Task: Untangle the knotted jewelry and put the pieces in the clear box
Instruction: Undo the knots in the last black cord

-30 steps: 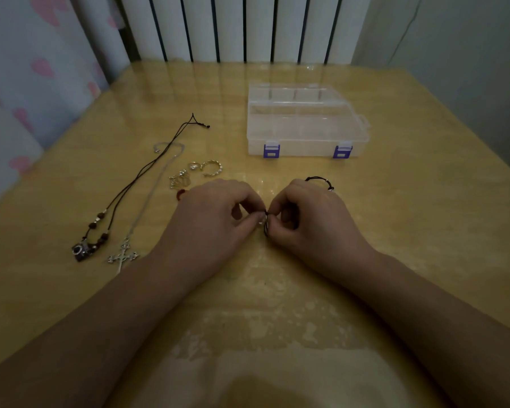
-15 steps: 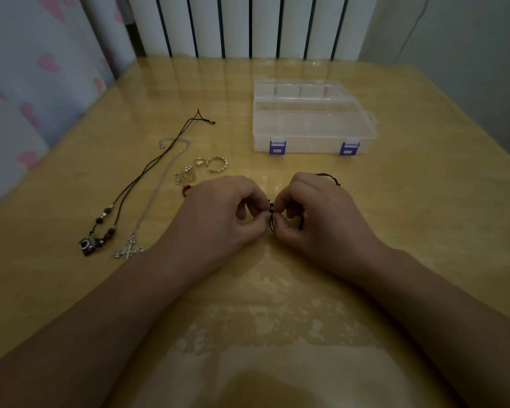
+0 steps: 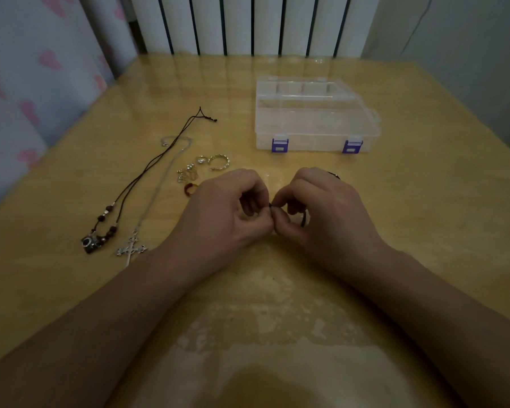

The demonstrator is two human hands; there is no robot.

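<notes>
Both the left hand (image 3: pixel 218 210) and right hand (image 3: pixel 321 210) pinch a dark cord (image 3: pixel 305 219) near the shut box (image 3: pixel 312 125), nothing inside, necklaces (image 3: pixel 136 184) waiting left of it.

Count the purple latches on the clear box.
2. One latch sits at the left of the box's front wall, the other latch at its right. Both look snapped shut; none shows on other sides.
</notes>
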